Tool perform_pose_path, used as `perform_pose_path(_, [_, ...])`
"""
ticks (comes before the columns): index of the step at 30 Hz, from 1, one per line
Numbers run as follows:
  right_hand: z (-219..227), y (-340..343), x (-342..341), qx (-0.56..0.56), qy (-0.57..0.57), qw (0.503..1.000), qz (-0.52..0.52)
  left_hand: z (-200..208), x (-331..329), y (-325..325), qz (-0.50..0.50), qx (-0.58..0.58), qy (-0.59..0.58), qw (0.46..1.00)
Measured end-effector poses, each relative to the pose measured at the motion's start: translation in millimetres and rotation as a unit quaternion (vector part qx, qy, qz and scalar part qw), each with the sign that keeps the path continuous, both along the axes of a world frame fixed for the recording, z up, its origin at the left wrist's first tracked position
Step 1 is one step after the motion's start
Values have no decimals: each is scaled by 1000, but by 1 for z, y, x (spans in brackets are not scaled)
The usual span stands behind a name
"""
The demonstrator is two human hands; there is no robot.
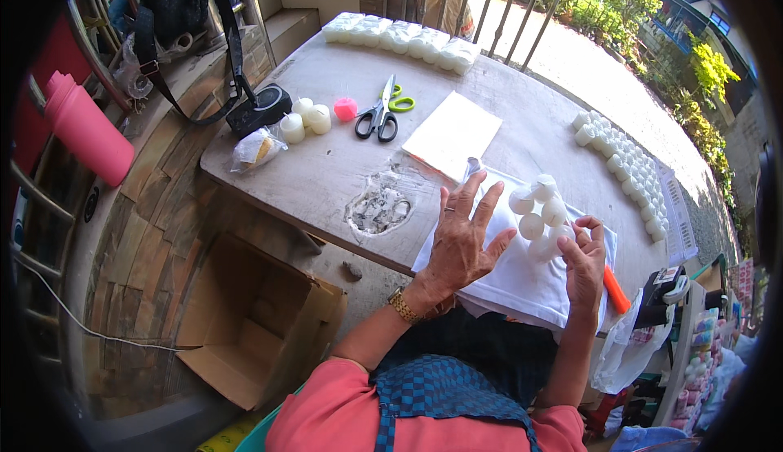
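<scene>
Several small white candles (531, 225) stand in a cluster on a folded white cloth (506, 285) in front of me. To their left my left hand (463, 240) hovers with fingers spread, holding nothing; its wrist wears a gold watch. At the cluster's right edge my right hand (584, 260) has its thumb and fingers bent together, close against the nearest candles. What lies between those fingertips is too small to tell. A sheaf of white sheets (453, 136) lies just beyond the cloth.
Rows of white candles (628, 171) line the table's right side; wrapped candle packs (400, 36) sit at the far edge. Scissors (378, 118), a pink candle (345, 110) and a black device (259, 111) lie left. An orange-handled tool (617, 291) is by my right hand. A cardboard box (253, 313) stands below.
</scene>
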State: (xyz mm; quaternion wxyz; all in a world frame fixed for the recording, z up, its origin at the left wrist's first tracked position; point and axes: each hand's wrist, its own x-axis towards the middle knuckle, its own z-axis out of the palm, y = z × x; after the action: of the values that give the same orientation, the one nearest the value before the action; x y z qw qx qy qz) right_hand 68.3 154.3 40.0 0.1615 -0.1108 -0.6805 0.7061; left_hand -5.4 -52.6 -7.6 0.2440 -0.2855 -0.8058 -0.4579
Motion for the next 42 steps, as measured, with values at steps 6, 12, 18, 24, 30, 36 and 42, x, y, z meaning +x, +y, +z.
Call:
perform_pose_path(6, [32, -20, -100, -56, -38, 988, 138, 23, -19, -41, -34, 93, -69, 993])
perform_pose_path(12, [38, -115, -196, 59, 109, 977, 172, 75, -112, -60, -122, 362, -338, 860])
perform_pose_path(18, [84, -150, -201, 415, 270, 837, 233, 106, -241, -94, -52, 394, -372, 839])
perform_pose_path(24, [90, -69, -130, 594, 187, 756, 202, 80, -351, -203, 296, -79, -308, 901])
perform_pose_path(30, [82, 17, -54, 640, 36, 767, 31, 47, -372, -219, 345, -307, -292, 838])
perform_pose_path(36, [70, 60, -10, 607, 13, 792, -71, 36, -397, -213, 388, -283, -282, 830])
perform_pose_path(42, [62, 73, 37, 599, -33, 790, -125, 27, -413, -212, 414, -243, -275, 833])
